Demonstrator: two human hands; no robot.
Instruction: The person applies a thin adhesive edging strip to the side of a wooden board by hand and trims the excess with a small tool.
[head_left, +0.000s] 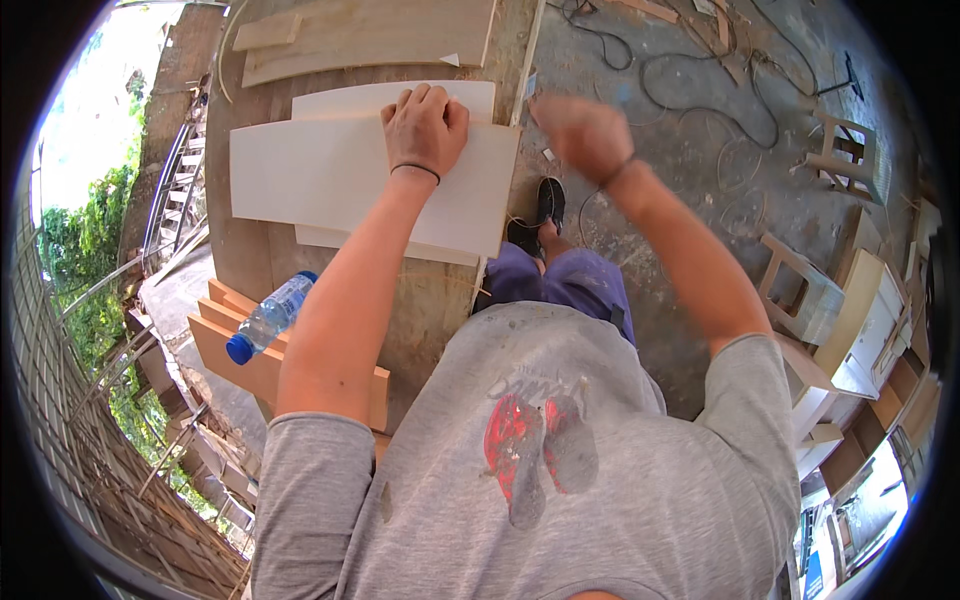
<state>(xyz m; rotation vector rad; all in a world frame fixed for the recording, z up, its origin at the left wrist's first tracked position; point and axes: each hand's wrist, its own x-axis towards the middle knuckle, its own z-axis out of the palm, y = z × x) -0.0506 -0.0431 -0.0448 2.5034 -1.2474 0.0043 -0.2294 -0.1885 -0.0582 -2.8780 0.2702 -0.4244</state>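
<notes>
Two white panels [330, 175] lie stacked on the workbench, the upper one overlapping the lower panel [335, 103]. My left hand [425, 130] is closed at the upper panel's far edge, knuckles up, with its fingertips hidden. To the right of the bench edge, my right hand [585, 137] hangs over the floor, smeared by motion. Its fingers are too blurred to show whether they hold anything. The nearest thing to it is the right end of the panels.
Wooden boards [370, 45] lie at the bench's far end. A plastic water bottle [272, 318] with blue cap rests on brown boards [215, 340] at left. Black cables [690, 105] trail over the floor. Wooden stools [850, 155] and cabinet parts [870, 320] stand at right.
</notes>
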